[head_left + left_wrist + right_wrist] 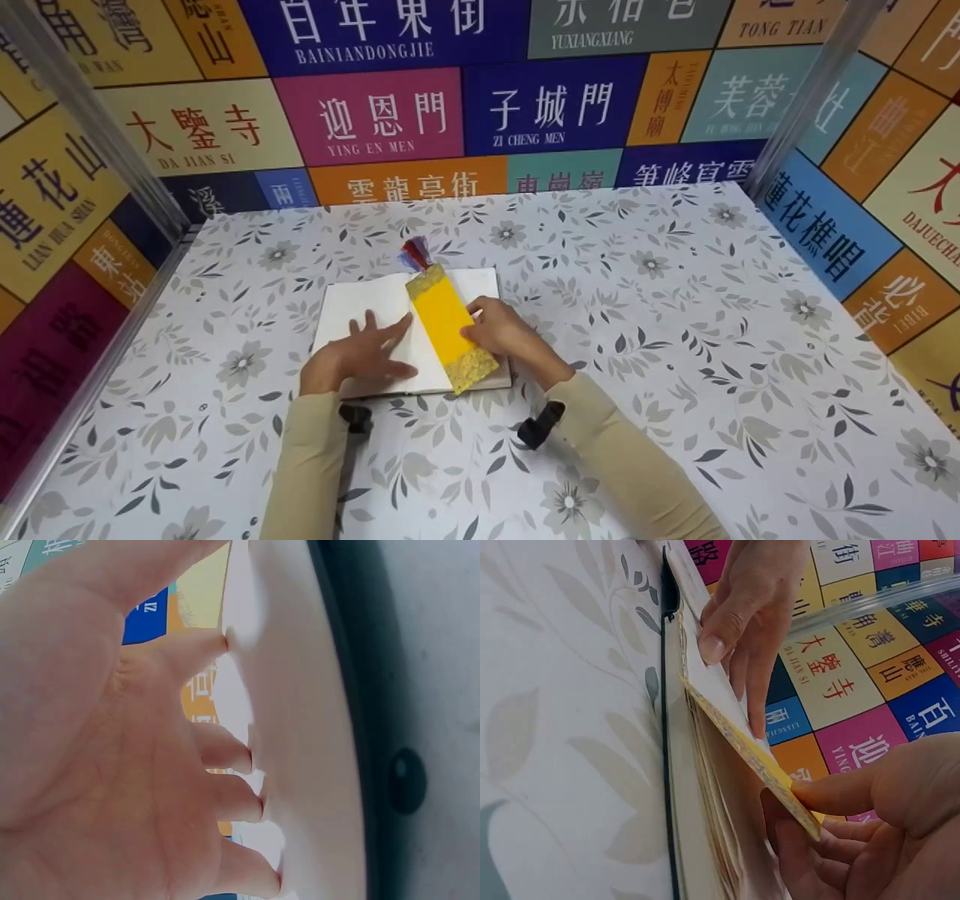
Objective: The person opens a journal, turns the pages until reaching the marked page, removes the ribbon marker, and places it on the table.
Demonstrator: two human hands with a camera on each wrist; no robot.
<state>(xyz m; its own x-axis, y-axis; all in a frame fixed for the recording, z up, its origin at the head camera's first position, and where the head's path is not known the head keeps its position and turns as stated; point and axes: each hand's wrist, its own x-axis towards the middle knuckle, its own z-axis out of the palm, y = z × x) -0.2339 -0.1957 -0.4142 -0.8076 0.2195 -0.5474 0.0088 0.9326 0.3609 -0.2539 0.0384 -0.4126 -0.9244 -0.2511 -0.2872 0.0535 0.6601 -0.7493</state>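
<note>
Right hand [504, 328] pinches the yellow bookmark [441, 319]; left hand [358, 354], splayed, touches the book [356, 297]. Best: steady the book, lower bookmark flat.

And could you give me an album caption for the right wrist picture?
Right hand pinching a yellow bookmark tilted over an open book, left hand touching the facing page.

White grey-flowered table [675, 405], multicoloured walls [382, 120] lettered in Chinese and Latin script, transparent corner posts [814, 96]

Head view fwd/down; wrist views close
</note>
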